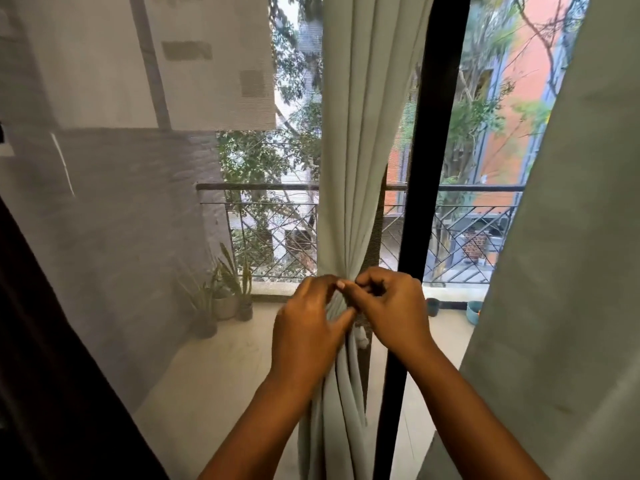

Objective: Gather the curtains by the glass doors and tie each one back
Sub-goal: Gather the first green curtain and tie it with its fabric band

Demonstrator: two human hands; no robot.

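A pale green curtain (360,140) hangs in the middle, gathered into a narrow bunch at waist height in front of the glass doors. My left hand (308,323) and my right hand (394,306) meet at the gathered waist, fingers curled and pinching there. What they pinch is hidden under the fingers; a small white bit (362,337) hangs just below them. A second pale green curtain (568,237) hangs loose and ungathered along the right edge.
A black door frame post (415,202) stands just right of the gathered curtain. A mesh screen (121,220) covers the left pane. Outside lie a balcony with potted plants (221,299), a metal railing (277,237) and teal pots (472,310).
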